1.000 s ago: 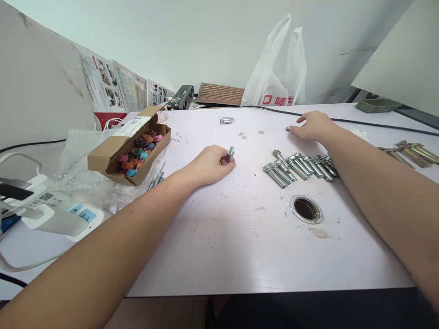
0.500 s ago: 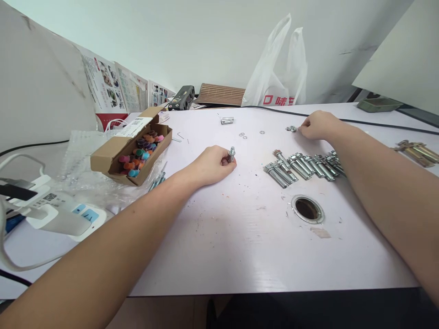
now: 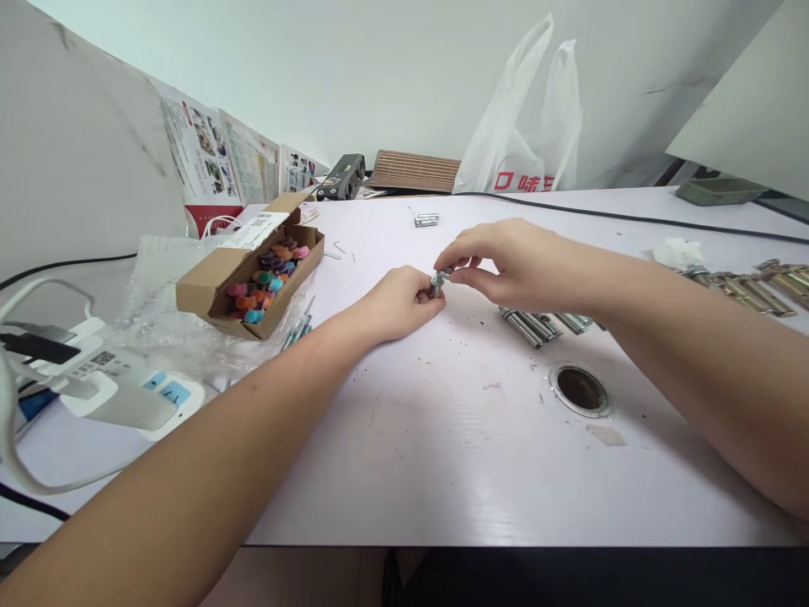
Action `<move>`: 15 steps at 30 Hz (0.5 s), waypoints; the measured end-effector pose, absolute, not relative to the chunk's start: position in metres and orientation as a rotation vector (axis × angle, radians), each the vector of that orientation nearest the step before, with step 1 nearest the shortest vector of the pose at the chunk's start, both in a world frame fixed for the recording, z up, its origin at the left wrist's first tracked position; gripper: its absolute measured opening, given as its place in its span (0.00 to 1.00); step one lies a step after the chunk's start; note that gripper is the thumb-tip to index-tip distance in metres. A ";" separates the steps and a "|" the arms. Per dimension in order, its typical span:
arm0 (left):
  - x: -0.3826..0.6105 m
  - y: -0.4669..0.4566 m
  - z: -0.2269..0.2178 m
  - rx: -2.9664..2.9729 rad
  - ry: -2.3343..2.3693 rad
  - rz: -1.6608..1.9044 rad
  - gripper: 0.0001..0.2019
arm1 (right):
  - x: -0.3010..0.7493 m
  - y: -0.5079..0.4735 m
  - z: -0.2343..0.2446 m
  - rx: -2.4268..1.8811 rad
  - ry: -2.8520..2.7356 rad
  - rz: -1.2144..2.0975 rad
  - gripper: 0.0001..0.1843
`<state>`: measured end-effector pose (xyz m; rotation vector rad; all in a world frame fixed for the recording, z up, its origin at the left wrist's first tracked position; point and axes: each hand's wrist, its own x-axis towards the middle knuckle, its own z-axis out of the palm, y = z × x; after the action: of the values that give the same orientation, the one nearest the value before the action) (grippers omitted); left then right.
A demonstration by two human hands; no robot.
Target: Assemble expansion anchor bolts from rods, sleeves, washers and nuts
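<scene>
My left hand (image 3: 401,302) rests on the white table (image 3: 442,438) with its fingers closed round a silver expansion bolt (image 3: 436,286) held upright. My right hand (image 3: 506,263) has its fingertips pinched on a small metal nut (image 3: 445,274) right at the top of that bolt. Behind and under my right forearm lies a row of several assembled silver bolts (image 3: 537,324), partly hidden by the arm.
A cardboard box of coloured caps (image 3: 262,274) sits at the left on bubble wrap. A white power strip (image 3: 120,392) lies at the far left. A cable hole (image 3: 580,390) is in the table. Brass-coloured bolts (image 3: 752,285) lie far right, a plastic bag (image 3: 531,126) at the back.
My right hand left the far nuts and washers, closed its fingers and came back to the bolt in my left hand. The left hand stayed put.
</scene>
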<state>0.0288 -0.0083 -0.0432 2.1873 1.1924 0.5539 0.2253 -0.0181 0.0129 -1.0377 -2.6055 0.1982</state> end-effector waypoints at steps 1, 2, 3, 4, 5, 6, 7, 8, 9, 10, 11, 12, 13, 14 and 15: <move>0.029 -0.008 -0.043 2.190 1.190 0.552 0.12 | 0.225 -0.017 0.010 -1.031 -2.600 0.210 0.16; 0.029 -0.008 -0.043 2.197 1.187 0.554 0.12 | 0.225 -0.016 0.008 -1.024 -2.588 0.215 0.16; 0.030 -0.008 -0.044 2.210 1.187 0.558 0.13 | 0.225 -0.016 0.007 -1.017 -2.577 0.211 0.16; 0.030 -0.007 -0.044 2.224 1.189 0.564 0.13 | 0.224 -0.016 0.006 -1.010 -2.573 0.205 0.16; 0.030 -0.007 -0.044 2.239 1.194 0.568 0.14 | 0.224 -0.016 0.006 -1.004 -2.578 0.201 0.16; 0.031 -0.007 -0.045 2.254 1.198 0.568 0.14 | 0.223 -0.016 0.006 -0.997 -2.588 0.202 0.16; 0.031 -0.007 -0.045 2.264 1.202 0.566 0.14 | 0.222 -0.017 0.007 -0.994 -2.599 0.204 0.16; 0.031 -0.007 -0.045 2.267 1.202 0.560 0.14 | 0.221 -0.017 0.007 -0.996 -2.610 0.206 0.15; 0.031 -0.007 -0.045 2.265 1.195 0.550 0.14 | 0.220 -0.018 0.008 -1.010 -2.617 0.208 0.14; 0.031 -0.007 -0.045 2.263 1.183 0.540 0.14 | 0.220 -0.018 0.008 -1.040 -2.614 0.210 0.13; 0.031 -0.007 -0.045 2.261 1.175 0.534 0.14 | 0.219 -0.018 0.008 -1.090 -2.600 0.215 0.12; 0.031 -0.008 -0.044 2.259 1.171 0.529 0.14 | 0.219 -0.018 0.008 -1.153 -2.578 0.221 0.12; 0.031 -0.008 -0.043 2.256 1.175 0.524 0.14 | 0.219 -0.017 0.008 -1.220 -2.552 0.224 0.13; 0.030 -0.008 -0.043 2.248 1.188 0.519 0.15 | 0.219 -0.017 0.007 -1.276 -2.524 0.221 0.15; 0.030 -0.008 -0.043 2.237 1.212 0.515 0.16 | 0.220 -0.016 0.006 -1.307 -2.501 0.213 0.17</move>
<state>0.0300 -0.0081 -0.0425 2.2374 1.2119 0.5148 0.2198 -0.0158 0.0063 -1.3071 -2.5005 0.2129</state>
